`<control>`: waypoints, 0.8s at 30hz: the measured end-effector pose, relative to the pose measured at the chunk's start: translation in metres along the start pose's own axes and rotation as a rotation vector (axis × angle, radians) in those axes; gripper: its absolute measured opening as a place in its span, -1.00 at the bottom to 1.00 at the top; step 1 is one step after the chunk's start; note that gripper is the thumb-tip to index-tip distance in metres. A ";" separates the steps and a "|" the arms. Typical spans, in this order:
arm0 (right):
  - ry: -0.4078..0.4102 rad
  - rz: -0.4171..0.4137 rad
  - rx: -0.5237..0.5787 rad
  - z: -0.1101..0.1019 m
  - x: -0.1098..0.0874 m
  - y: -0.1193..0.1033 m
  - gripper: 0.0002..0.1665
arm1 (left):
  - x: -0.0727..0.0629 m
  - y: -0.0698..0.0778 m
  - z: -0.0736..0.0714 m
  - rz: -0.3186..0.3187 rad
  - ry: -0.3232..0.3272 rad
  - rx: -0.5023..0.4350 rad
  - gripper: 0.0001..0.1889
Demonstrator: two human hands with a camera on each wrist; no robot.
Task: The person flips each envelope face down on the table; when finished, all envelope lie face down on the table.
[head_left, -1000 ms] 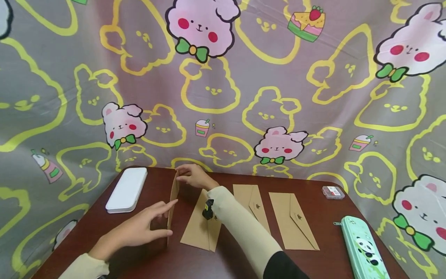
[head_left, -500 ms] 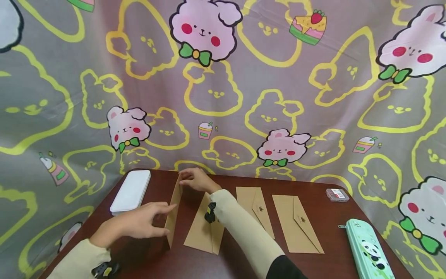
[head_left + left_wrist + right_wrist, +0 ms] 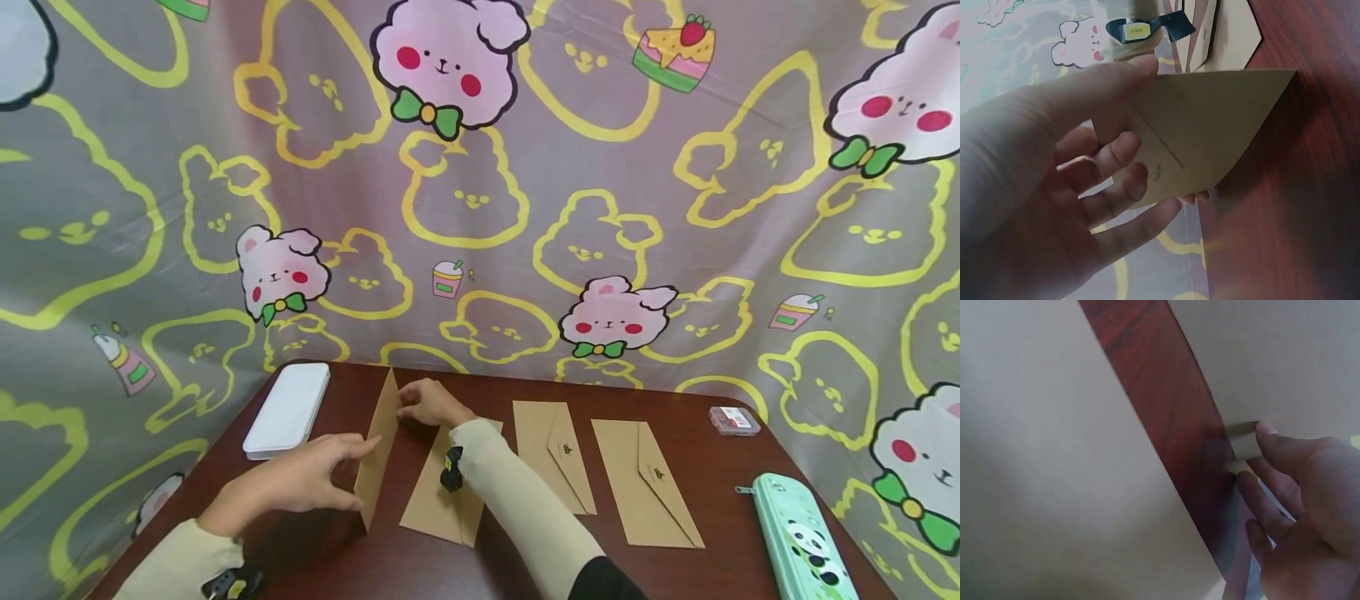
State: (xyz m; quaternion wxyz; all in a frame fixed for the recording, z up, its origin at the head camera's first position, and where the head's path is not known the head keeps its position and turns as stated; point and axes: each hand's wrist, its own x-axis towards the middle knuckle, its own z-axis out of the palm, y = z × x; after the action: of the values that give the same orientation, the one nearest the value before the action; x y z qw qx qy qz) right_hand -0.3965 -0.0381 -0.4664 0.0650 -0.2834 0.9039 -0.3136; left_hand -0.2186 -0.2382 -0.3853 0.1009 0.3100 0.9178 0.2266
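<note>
A brown kraft-paper envelope (image 3: 377, 454) stands upright on edge at the left of the table. My left hand (image 3: 296, 479) is at its near side, thumb against the edge and the other fingers loosely spread. In the left wrist view the left hand (image 3: 1079, 156) lies over the flap side of the envelope (image 3: 1210, 131). My right hand (image 3: 435, 404) pinches the far edge; in the right wrist view the right hand (image 3: 1310, 500) has its thumb on the paper (image 3: 1291, 362), fingertips at the edge. Another envelope (image 3: 431, 504) lies flat beneath the right forearm.
Two more envelopes (image 3: 551, 450) (image 3: 645, 483) lie flat to the right, crown marks up. A white case (image 3: 288, 408) sits at the far left. At the right are a small clear box (image 3: 735, 421) and a mint panda pencil case (image 3: 802, 533). Patterned cloth (image 3: 480, 183) hangs behind the table.
The right hand has slid from the upright envelope's top far corner down its far edge. The envelope now leans more, showing more of its right face. The left hand has barely moved.
</note>
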 end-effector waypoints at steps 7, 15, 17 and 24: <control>-0.004 0.043 -0.140 0.008 -0.002 -0.004 -0.56 | 0.000 0.001 0.004 -0.020 0.016 0.048 -0.07; -0.003 0.055 -0.083 0.001 -0.003 -0.008 -0.57 | -0.007 -0.002 0.003 -0.016 0.057 0.007 -0.09; 0.005 0.043 -0.021 -0.006 -0.003 -0.008 -0.57 | -0.009 -0.003 0.001 -0.012 0.077 -0.006 -0.08; 0.047 0.005 0.103 -0.031 -0.005 -0.007 -0.63 | -0.018 -0.010 -0.003 -0.041 0.106 -0.017 0.04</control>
State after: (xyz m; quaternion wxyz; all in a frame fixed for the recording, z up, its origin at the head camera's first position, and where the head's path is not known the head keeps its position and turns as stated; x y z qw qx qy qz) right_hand -0.3981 -0.0230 -0.4377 0.0589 -0.2698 0.8886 -0.3661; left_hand -0.2110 -0.2573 -0.3865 0.0591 0.2776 0.9262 0.2483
